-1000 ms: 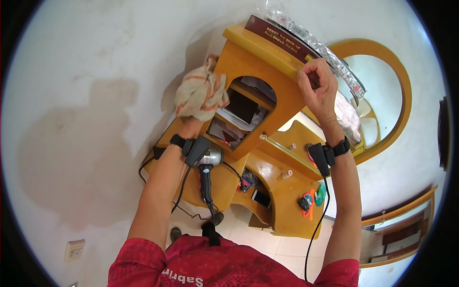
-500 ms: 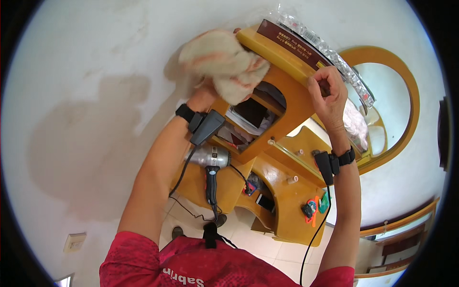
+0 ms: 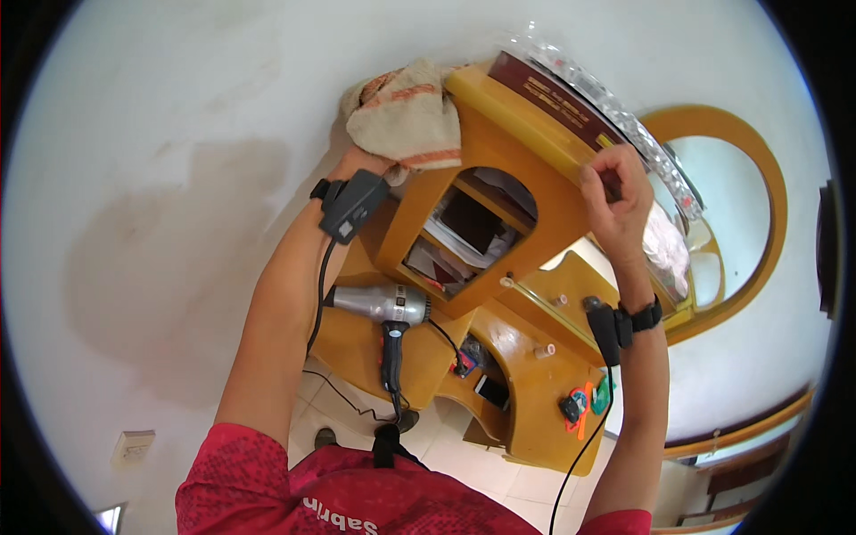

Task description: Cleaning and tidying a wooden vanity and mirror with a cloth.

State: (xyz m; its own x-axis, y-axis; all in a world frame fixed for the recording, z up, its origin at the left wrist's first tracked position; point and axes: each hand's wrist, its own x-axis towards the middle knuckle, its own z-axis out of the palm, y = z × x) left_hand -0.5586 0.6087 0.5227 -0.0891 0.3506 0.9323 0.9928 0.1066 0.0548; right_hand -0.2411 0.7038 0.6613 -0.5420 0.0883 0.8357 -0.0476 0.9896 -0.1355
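Observation:
A cream towel (image 3: pixel 406 120) with orange stripes hangs bunched over the upper left corner of a yellow-brown wooden dresser (image 3: pixel 508 143). My left hand (image 3: pixel 364 162) is closed on the towel's lower part, and the cloth hides most of its fingers. My right hand (image 3: pixel 621 201) is raised by the dresser's top edge, fingers curled in toward the thumb. Whether anything is pinched there I cannot make out. Just beyond it a long dark brown box (image 3: pixel 553 96) lies on the dresser top, next to crinkled clear plastic wrap (image 3: pixel 584 80).
Papers fill an open arched compartment (image 3: pixel 468 223). A silver hair dryer (image 3: pixel 379 303) lies on the lower shelf, its cord trailing. A phone (image 3: pixel 491 391) and small coloured items (image 3: pixel 578 406) lie nearby. An oval mirror (image 3: pixel 731 196) stands at right; a white wall (image 3: pixel 178 223) borders the left.
My left hand has moved slightly left with the towel, which now hangs closer in and covers less of the compartment. My right hand stays curled in nearly the same place.

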